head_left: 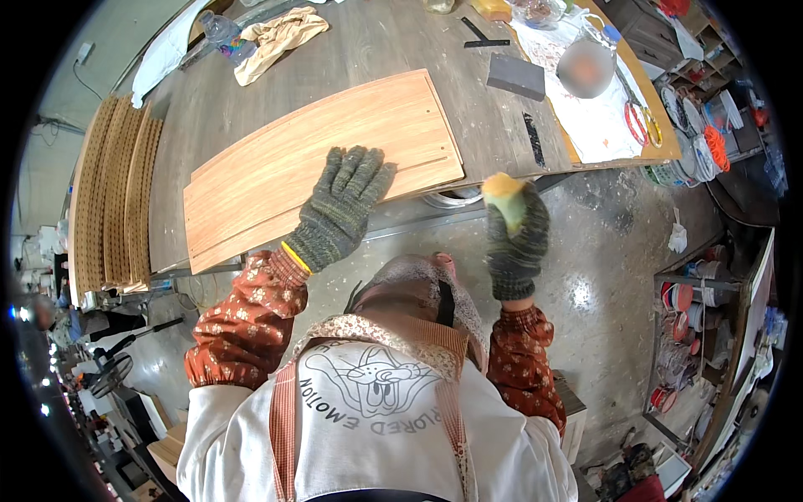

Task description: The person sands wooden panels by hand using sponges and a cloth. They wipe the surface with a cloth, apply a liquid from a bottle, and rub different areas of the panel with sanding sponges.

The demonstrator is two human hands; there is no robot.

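A light-brown wood-grain panel (251, 167), its long edges slightly bowed, lies slantwise on the near part of the worktable; a second panel edge shows beneath it. On the panel's near edge rests my left hand (341, 205) in a dark grey-green knit glove, fingers stretched out flat. My right hand (517, 251), gloved alike, is off the panel's right end, beyond the table's front edge. Its fingers are wrapped round a yellow and pale green sponge (505, 194), which touches nothing else that I can see. The right glove looks slightly smeared by motion.
Stacked curved panels (94, 201) stand at the table's left. Farther back lie a beige cloth (280, 38) and a plastic bottle (222, 35). A dark grey block (515, 75), black flat strips and red- and yellow-handled tools (642, 124) are at right. Shelves (703, 301) stand beyond.
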